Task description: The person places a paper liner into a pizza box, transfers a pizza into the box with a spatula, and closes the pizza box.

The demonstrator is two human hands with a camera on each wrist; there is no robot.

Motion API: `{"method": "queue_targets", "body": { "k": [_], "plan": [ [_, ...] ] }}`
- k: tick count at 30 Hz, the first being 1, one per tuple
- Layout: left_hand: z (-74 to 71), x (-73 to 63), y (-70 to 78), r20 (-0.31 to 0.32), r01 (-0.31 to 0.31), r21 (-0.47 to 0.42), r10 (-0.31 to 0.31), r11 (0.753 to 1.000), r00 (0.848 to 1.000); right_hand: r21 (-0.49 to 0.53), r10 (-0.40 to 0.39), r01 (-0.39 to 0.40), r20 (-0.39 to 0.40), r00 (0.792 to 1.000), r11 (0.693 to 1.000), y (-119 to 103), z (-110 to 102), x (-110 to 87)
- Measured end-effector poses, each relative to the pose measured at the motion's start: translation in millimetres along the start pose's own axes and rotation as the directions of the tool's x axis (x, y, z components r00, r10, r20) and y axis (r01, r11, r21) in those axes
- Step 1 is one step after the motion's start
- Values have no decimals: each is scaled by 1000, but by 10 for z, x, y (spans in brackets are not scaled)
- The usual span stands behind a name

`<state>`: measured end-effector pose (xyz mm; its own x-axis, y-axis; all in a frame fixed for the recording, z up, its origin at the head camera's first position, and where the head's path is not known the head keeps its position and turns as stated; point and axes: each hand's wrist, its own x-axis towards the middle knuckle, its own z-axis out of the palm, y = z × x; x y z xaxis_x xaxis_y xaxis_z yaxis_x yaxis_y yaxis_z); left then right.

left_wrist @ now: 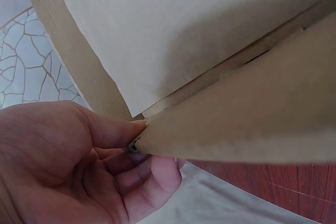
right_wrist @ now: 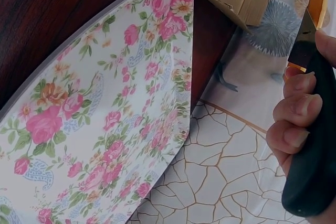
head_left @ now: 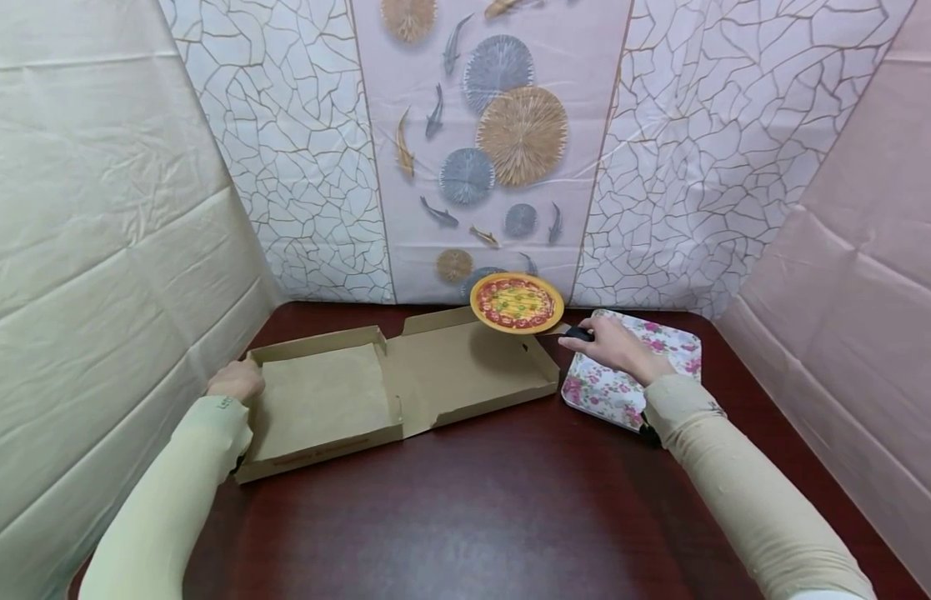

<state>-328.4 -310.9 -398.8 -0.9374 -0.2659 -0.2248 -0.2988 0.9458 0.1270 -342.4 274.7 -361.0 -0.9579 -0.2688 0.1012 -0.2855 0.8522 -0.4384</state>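
Note:
An open cardboard pizza box lies on the dark table, with a sheet of brown paper in its left half. At the box's far left corner, my left hand pinches the cardboard wall between thumb and fingers. My right hand grips the black handle of a pizza server, whose metal blade runs toward the pizza. That pizza, with a yellow-orange crust and red and green toppings, is held up over the far edge of the box's right half.
A white tray with pink flowers sits at the right, below my right forearm. The dark red table stretches in front of the box. Patterned cloth hangs behind, and plain cloth walls stand at both sides.

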Motion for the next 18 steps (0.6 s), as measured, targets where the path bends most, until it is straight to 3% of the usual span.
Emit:
{"method": "queue_targets", "body": {
  "k": [18],
  "plan": [
    [9,52,-10,-9,9,9,-9,1000,1000,1,-44,44,2,999,999,-6,72,52]
  ]
}}
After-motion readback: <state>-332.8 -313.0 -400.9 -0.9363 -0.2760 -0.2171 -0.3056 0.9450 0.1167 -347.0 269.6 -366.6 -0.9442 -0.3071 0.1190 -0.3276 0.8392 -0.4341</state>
